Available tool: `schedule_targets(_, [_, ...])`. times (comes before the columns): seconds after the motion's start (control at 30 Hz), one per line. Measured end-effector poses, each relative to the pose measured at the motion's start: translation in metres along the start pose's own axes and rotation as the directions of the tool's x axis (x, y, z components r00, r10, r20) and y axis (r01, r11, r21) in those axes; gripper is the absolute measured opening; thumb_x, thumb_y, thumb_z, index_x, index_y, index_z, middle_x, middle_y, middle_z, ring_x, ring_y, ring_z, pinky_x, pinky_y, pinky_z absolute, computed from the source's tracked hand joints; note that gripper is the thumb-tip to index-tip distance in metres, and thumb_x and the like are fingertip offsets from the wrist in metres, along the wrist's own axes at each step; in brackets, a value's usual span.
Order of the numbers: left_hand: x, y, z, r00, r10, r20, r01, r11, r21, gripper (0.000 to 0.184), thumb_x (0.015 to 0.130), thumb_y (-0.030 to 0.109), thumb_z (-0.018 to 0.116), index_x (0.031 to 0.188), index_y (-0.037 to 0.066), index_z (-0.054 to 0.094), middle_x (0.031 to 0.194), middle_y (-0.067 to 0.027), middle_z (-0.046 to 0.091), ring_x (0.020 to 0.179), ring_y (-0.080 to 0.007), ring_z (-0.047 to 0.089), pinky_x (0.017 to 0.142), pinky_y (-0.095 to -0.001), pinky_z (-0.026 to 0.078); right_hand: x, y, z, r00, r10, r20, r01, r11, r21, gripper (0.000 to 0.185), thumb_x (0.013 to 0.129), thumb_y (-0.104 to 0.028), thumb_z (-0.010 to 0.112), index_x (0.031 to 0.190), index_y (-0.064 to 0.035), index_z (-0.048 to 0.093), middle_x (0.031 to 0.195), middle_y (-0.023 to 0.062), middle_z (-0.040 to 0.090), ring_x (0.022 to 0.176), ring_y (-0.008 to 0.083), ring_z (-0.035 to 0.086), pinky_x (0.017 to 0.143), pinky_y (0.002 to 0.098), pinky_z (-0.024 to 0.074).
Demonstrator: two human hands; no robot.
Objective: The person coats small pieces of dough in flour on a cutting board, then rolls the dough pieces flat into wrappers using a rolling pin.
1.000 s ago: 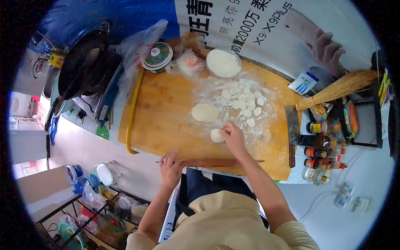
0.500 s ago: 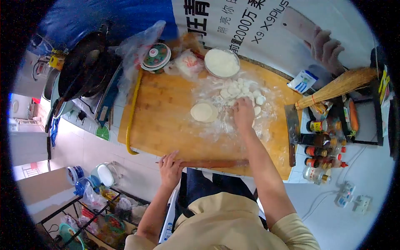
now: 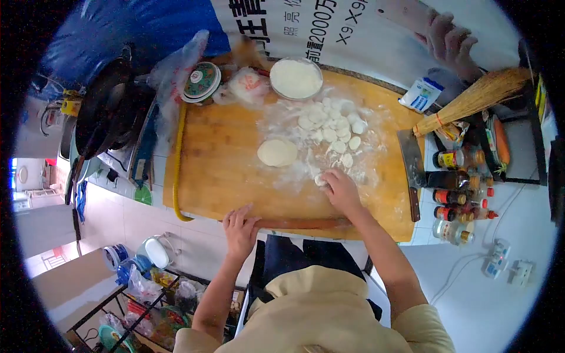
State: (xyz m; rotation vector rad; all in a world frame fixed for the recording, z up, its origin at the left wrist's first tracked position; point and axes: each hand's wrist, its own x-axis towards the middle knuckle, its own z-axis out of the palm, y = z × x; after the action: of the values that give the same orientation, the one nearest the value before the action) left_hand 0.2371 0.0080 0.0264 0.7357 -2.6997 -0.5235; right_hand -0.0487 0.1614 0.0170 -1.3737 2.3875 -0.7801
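My left hand [image 3: 240, 230] grips the left end of a wooden rolling pin [image 3: 300, 223], which lies along the front edge of the wooden board [image 3: 218, 159]. Between the fingertips of my right hand [image 3: 341, 192] is a small dough piece [image 3: 321, 179], held low over the floury board. Beyond that hand, several flattened dough pieces [image 3: 338, 126] lie clustered in scattered flour. Rolled dough wrappers [image 3: 277, 153] are stacked left of the cluster, apart from both hands.
A bowl of flour [image 3: 296, 78] stands at the board's back edge, beside a plastic bag [image 3: 246, 85] and a lidded round container [image 3: 202, 81]. A cleaver [image 3: 411, 159] lies along the right edge, near seasoning bottles [image 3: 450, 179] and a straw brush [image 3: 471, 100]. A wok [image 3: 109, 106] sits left.
My right hand has drawn back from the dough cluster toward me with a dough piece in its fingers. The left hand stays on the rolling pin. The view has shifted slightly.
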Motion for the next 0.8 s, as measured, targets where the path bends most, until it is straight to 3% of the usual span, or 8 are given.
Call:
schedule_targets(0.07, [0.001, -0.001, 0.002, 1.0, 0.021, -0.013, -0.021, 1.0, -0.005, 0.02, 0.07, 0.011, 0.069, 0.09, 0.014, 0.068, 0.124, -0.0053, 0.056, 0.114, -0.0266, 0.051, 0.101, -0.0452, 0.034, -0.009, -0.006, -0.007, 0.996, 0.012, 0.083, -0.019, 0.996, 0.085, 0.03, 0.073, -0.006, 0.069, 0.102, -0.007, 0.06, 0.108, 0.0115, 0.057, 0.101, 0.0332, 0.056, 0.081, 0.0399, 0.0481])
schedule_targets(0.17, [0.004, 0.0, 0.006, 0.999, 0.028, 0.016, -0.029, 0.999, 0.032, 0.019, 0.071, 0.012, 0.07, 0.09, 0.013, 0.068, 0.123, -0.0057, 0.056, 0.114, -0.0264, 0.051, 0.101, -0.0457, 0.034, -0.013, -0.008, 0.003, 0.986, 0.136, -0.099, -0.116, 0.976, 0.186, 0.033, 0.077, -0.003, 0.065, 0.109, -0.0082, 0.061, 0.112, 0.011, 0.057, 0.102, 0.034, 0.057, 0.086, 0.042, 0.0484])
schedule_targets(0.33, [0.022, 0.007, 0.0, 0.998, 0.053, 0.041, -0.054, 0.998, 0.023, 0.021, 0.072, 0.01, 0.066, 0.093, 0.013, 0.068, 0.125, -0.0079, 0.054, 0.115, -0.0299, 0.05, 0.101, -0.0476, 0.033, -0.022, -0.008, 0.023, 0.984, -0.033, 0.175, -0.007, 0.974, 0.225, 0.035, 0.078, -0.001, 0.064, 0.112, -0.0087, 0.062, 0.116, 0.0109, 0.056, 0.107, 0.0336, 0.054, 0.09, 0.0406, 0.0469])
schedule_targets(0.47, [0.027, -0.008, 0.005, 0.999, 0.034, 0.022, -0.035, 0.999, 0.02, 0.021, 0.072, 0.012, 0.065, 0.093, 0.014, 0.068, 0.125, -0.01, 0.053, 0.115, -0.0315, 0.049, 0.102, -0.0483, 0.033, -0.048, -0.011, 0.01, 0.985, 0.003, 0.175, -0.048, 0.966, 0.256, 0.038, 0.078, 0.0, 0.063, 0.115, -0.01, 0.062, 0.117, 0.0125, 0.056, 0.109, 0.0338, 0.053, 0.092, 0.0409, 0.0459])
schedule_targets(0.53, [0.032, -0.015, 0.005, 0.997, 0.017, 0.078, -0.025, 0.995, 0.094, 0.024, 0.073, 0.016, 0.066, 0.097, 0.012, 0.066, 0.131, -0.0143, 0.049, 0.12, -0.0334, 0.046, 0.103, -0.048, 0.031, -0.061, -0.007, 0.001, 0.982, 0.134, -0.134, -0.097, 0.962, 0.255, 0.043, 0.08, 0.001, 0.058, 0.122, -0.011, 0.058, 0.122, 0.0115, 0.056, 0.114, 0.0343, 0.052, 0.094, 0.0411, 0.0434])
schedule_targets(0.57, [0.037, -0.018, 0.007, 0.997, 0.016, 0.08, -0.024, 0.995, 0.093, 0.024, 0.073, 0.016, 0.066, 0.097, 0.012, 0.066, 0.131, -0.0143, 0.049, 0.12, -0.0334, 0.046, 0.103, -0.048, 0.031, -0.062, -0.003, -0.002, 0.982, 0.135, -0.133, -0.098, 0.962, 0.255, 0.043, 0.08, 0.001, 0.058, 0.122, -0.011, 0.058, 0.122, 0.0115, 0.056, 0.114, 0.0343, 0.052, 0.094, 0.0411, 0.0434])
schedule_targets(0.73, [0.088, -0.019, 0.023, 0.993, 0.058, 0.104, -0.046, 0.992, -0.119, 0.07, 0.079, 0.026, 0.065, 0.138, 0.003, 0.037, 0.148, -0.0208, 0.031, 0.135, -0.037, 0.033, 0.111, -0.0521, 0.022, -0.039, 0.018, -0.011, 0.977, 0.146, -0.153, -0.192, 0.916, -0.352, 0.058, 0.088, -0.016, 0.054, 0.143, -0.0074, 0.035, 0.149, 0.0173, 0.031, 0.134, 0.0369, 0.034, 0.11, 0.0494, 0.0276])
schedule_targets(0.8, [0.088, -0.016, 0.015, 0.984, 0.096, 0.15, -0.09, 0.995, -0.05, 0.077, 0.08, 0.029, 0.065, 0.141, 0.002, 0.029, 0.149, -0.0208, 0.03, 0.136, -0.0367, 0.031, 0.112, -0.0522, 0.02, -0.046, 0.017, -0.008, 0.975, 0.153, -0.161, -0.199, 0.923, -0.33, 0.058, 0.088, -0.017, 0.054, 0.142, -0.0077, 0.035, 0.149, 0.0177, 0.031, 0.135, 0.0364, 0.033, 0.111, 0.0495, 0.0264])
